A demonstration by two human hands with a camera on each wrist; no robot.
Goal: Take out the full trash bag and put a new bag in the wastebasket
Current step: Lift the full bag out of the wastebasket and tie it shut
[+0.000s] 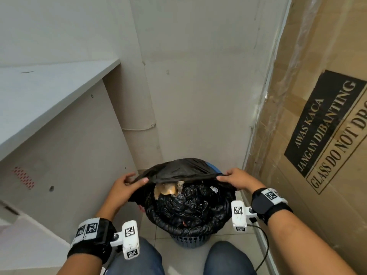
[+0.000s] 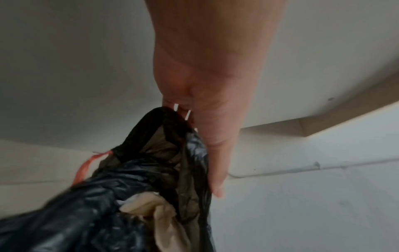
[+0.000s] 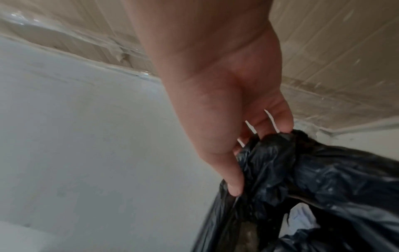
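My left hand [image 1: 127, 183] and right hand [image 1: 236, 178] each pinch the rim of the bag [image 1: 188, 203], which sits full in the basket [image 1: 190, 240]. I should gather both sides evenly and lift straight up, lest thin film tear.

Black wrist straps [image 1: 266, 205] w/ white tagged cams [image 1: 130, 239], blue jeans [image 1: 139, 259]
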